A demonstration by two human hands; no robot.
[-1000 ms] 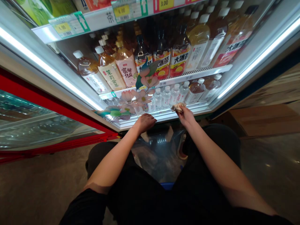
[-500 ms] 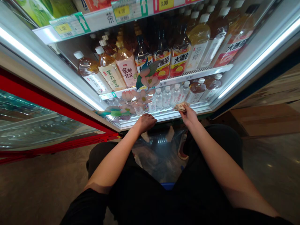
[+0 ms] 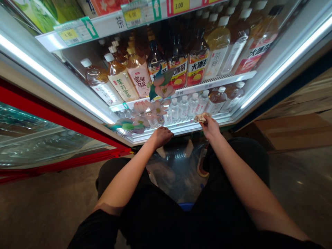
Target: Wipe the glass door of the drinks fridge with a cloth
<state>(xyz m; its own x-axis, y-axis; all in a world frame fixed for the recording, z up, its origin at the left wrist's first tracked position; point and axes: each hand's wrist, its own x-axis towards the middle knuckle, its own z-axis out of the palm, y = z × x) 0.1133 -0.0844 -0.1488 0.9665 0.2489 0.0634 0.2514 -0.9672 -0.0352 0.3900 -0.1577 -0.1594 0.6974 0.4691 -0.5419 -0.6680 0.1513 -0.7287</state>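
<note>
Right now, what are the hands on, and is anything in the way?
Left hand resting on cooler's lower front rail. Right hand pinching small folded tan item. Flower-decal glass in front of bottled water.

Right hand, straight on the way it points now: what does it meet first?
Probably a small clear water bottle on the lowest shelf, just past the folded tan item in the right hand. The shelf's front lip may come first; depth is hard to judge.
</note>
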